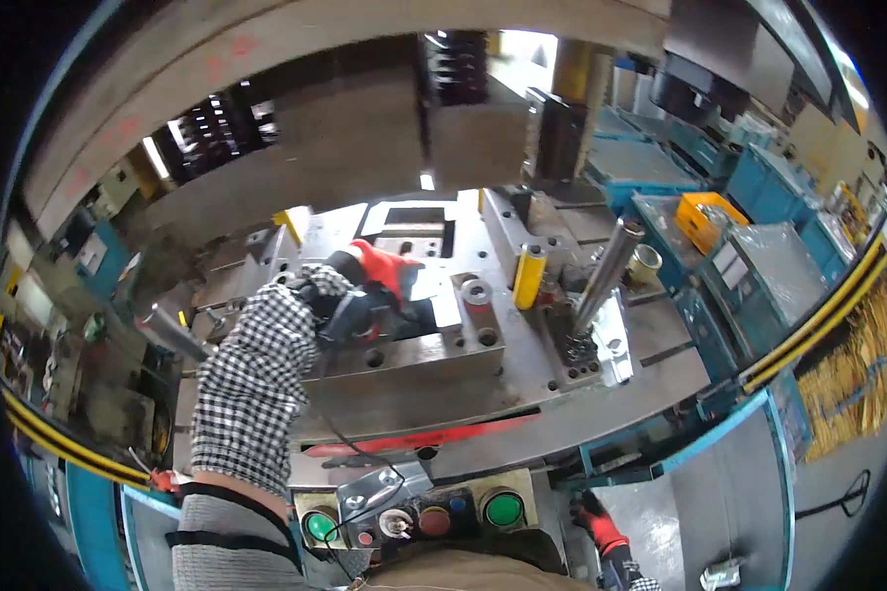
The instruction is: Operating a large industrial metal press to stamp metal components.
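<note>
My left hand [389, 271], in a red and dark glove, reaches into the steel die [414, 364] on the press bed. Bright metal [426, 281] shows beside its fingers; whether they grip it cannot be made out. A dark device [355, 313] with a thin cable sits at that wrist. My right hand [599, 524], also in a red and dark glove, is low at the right, by the edge of a grey metal tray [655, 532]. Its fingers are dark and blurred, so their hold is unclear.
A control panel [434, 517] with green and red buttons is in front of me, a shiny grey metal piece [384, 488] at its back edge. Steel guide posts [609, 276] and a yellow cylinder [529, 278] rise from the die. Blue bins and an orange crate [708, 222] stand right.
</note>
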`<state>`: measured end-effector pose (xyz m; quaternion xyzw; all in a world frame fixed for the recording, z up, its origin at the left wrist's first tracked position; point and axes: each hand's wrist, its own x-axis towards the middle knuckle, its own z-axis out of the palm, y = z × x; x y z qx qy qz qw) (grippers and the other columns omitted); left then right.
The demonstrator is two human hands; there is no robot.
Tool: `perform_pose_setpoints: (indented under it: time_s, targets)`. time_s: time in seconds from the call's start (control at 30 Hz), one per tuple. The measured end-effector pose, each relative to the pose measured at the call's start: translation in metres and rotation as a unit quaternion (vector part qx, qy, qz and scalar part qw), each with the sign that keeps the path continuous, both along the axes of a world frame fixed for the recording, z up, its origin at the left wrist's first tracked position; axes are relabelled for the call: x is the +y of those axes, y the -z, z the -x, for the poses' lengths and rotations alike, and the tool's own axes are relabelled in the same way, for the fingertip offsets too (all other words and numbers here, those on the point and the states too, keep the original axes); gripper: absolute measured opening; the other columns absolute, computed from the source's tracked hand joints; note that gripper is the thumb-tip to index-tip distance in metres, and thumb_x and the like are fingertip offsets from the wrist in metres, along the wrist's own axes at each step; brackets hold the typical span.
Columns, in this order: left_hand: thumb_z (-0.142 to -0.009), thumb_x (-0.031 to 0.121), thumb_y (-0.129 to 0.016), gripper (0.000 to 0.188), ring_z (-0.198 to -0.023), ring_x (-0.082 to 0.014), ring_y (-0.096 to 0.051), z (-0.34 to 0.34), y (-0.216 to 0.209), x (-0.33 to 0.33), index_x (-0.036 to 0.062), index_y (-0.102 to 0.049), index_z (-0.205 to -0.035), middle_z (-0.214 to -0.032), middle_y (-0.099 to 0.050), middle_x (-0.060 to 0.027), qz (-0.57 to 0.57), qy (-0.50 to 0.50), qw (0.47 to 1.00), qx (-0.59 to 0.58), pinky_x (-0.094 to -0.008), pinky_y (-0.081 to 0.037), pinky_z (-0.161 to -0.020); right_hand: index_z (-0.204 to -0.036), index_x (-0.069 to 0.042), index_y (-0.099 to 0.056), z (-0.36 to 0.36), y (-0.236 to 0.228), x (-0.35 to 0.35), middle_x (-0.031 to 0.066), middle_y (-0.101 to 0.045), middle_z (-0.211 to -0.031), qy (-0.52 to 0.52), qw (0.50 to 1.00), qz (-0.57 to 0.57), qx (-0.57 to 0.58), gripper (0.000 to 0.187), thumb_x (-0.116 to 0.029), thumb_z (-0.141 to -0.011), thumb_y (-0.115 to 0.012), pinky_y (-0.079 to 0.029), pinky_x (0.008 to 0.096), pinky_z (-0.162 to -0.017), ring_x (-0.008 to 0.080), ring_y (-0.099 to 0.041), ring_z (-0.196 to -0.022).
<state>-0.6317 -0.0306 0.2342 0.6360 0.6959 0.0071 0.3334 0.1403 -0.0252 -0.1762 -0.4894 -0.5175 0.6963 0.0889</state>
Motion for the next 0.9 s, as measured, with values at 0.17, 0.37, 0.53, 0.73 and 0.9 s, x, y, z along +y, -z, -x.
perform_pose_setpoints:
  time_s: [0.17, 0.37, 0.53, 0.73, 0.9]
  targets:
    - [-0.075, 0.028, -0.098, 0.105, -0.13, -0.0187, -0.06, -0.006, -0.007, -0.005, 0.0053, -0.044, -0.163, -0.141, -0.068, -0.0109, -0.024, 0.002, 1.0, -0.012, -0.038, -0.05, -0.11, -0.163, -0.003, -0.041, -0.026, -0.043, 0.086, 0.0155, -0.055, -0.158, 0.155, 0.975, -0.124, 0.1, 0.076, -0.015, -0.098, -0.077, -0.048, 0.0401, -0.113, 0.0259, -0.056, -0.14]
    - [-0.063, 0.037, -0.101, 0.118, -0.135, -0.0342, -0.06, -0.089, -0.079, -0.054, 0.0029, -0.044, -0.161, -0.147, -0.061, -0.0197, -0.359, 0.022, 0.922, 0.142, -0.0447, -0.047, -0.115, -0.164, -0.004, -0.036, 0.129, -0.166, 0.244, 0.0248, -0.044, -0.164, 0.113, 0.863, -0.492, 0.028, 0.093, -0.023, -0.089, -0.087, -0.039, 0.0454, -0.124, 0.0373, -0.046, -0.151]
    - [-0.066, 0.056, -0.096, 0.127, -0.148, -0.0401, -0.045, -0.196, -0.116, -0.173, -0.0005, -0.038, -0.164, -0.16, -0.048, -0.0229, -0.382, -0.026, 0.905, 0.183, -0.0516, -0.032, -0.125, -0.168, -0.005, -0.021, 0.231, -0.193, 0.302, 0.0342, -0.037, -0.163, -0.036, 0.802, -0.529, -0.276, 0.131, -0.047, -0.07, -0.098, -0.041, 0.0521, -0.122, 0.0514, -0.045, -0.146]
    - [-0.06, 0.061, -0.095, 0.13, -0.137, -0.0495, -0.051, -0.304, -0.073, -0.308, -0.0038, -0.042, -0.159, -0.15, -0.052, -0.0287, -0.256, -0.119, 0.942, 0.179, -0.0589, -0.037, -0.119, -0.168, 0.002, -0.011, 0.283, -0.139, 0.317, 0.0347, -0.052, -0.153, -0.103, 0.802, -0.505, -0.301, 0.126, -0.041, -0.079, -0.09, -0.052, 0.0521, -0.111, 0.0496, -0.06, -0.133]
    - [-0.06, 0.062, -0.093, 0.132, -0.131, -0.046, -0.053, -0.31, 0.046, -0.359, -0.0001, -0.038, -0.162, -0.143, -0.055, -0.0258, -0.159, -0.168, 0.953, 0.193, -0.0592, -0.037, -0.117, -0.165, 0.006, -0.022, 0.239, -0.119, 0.382, 0.0349, -0.062, -0.141, -0.11, 0.745, -0.604, -0.263, 0.111, -0.034, -0.084, -0.086, -0.055, 0.0516, -0.105, 0.0502, -0.066, -0.123]
